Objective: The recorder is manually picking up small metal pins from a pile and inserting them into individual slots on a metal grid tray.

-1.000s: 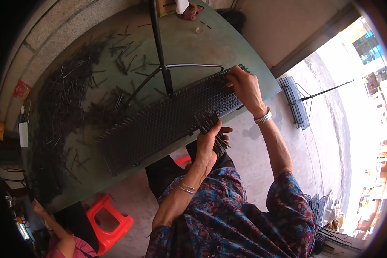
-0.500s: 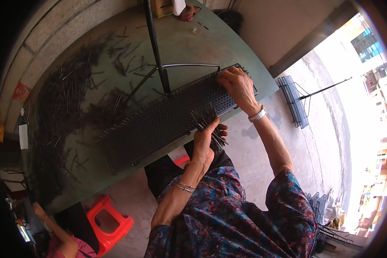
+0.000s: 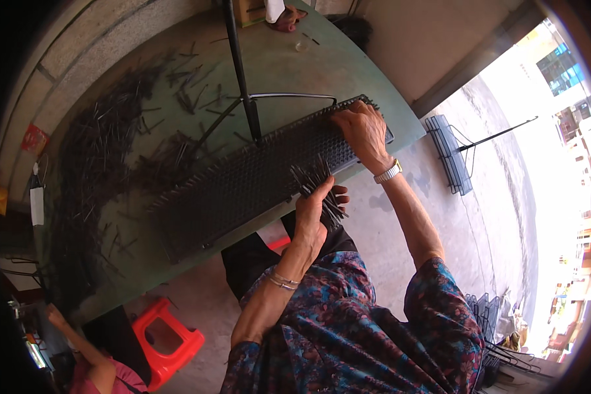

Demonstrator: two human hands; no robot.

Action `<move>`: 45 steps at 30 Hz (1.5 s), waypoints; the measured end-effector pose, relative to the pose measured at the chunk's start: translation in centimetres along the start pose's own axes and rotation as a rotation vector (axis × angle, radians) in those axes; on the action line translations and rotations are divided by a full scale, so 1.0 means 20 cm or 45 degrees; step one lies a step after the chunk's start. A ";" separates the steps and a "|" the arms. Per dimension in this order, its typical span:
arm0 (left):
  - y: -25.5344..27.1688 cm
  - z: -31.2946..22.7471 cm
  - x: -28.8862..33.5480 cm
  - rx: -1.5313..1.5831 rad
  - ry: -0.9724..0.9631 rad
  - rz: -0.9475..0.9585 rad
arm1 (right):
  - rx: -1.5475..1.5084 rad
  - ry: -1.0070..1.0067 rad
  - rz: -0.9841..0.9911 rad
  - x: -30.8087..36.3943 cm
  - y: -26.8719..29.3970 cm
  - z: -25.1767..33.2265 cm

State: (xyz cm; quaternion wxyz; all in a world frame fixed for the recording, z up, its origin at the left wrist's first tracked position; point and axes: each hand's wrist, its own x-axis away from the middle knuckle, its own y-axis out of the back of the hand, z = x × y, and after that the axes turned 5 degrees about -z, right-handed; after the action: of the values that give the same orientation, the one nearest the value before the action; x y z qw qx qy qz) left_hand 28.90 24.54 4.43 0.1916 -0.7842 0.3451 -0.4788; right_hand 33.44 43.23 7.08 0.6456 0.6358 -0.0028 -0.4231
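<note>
Here the green counter (image 3: pixel 295 72) fills the upper left and centre of the frame, broad enough to carry both the loose stock and the work. Across its left part lies a wide scatter of thin dark metal rods (image 3: pixel 105 164), spread flat, probably so that single pieces can be picked off easily. Running diagonally through the middle of the frame, along the counter's near edge, sits the long black perforated tray (image 3: pixel 243 187), close to the person so both hands reach it without stretching. A black metal stand (image 3: pixel 243 85) rises behind it. At the lower left a red plastic stool (image 3: pixel 167 338) stands on the floor, and another person's arm (image 3: pixel 79 345) shows beside it.

The right hand (image 3: pixel 361 131) lies on the tray's upper right end, fingers curled down onto the holes; whether its grip pinches a rod I cannot tell. The left hand (image 3: pixel 312 213) is at the tray's near edge, its grip closed around a bundle of rods (image 3: pixel 318 187) that fans out above the fist, apparently kept ready as a supply near the holes.
</note>
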 end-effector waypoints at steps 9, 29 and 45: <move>0.02 0.01 -0.02 -0.009 -0.015 0.034 | -0.761 -0.262 0.532 0.13 0.20 0.09; 0.03 0.03 -0.05 0.073 0.148 -0.027 | -0.846 -0.600 0.001 0.11 0.26 0.09; 0.03 0.06 -0.06 0.090 0.117 -0.065 | -0.626 -0.444 -0.049 0.11 0.10 0.01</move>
State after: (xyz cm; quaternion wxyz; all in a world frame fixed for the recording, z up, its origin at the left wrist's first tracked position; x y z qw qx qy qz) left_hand 29.32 25.02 2.74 0.1908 -0.7627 0.3163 -0.5308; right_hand 35.89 41.55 7.62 0.7618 0.3780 0.0010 -0.5261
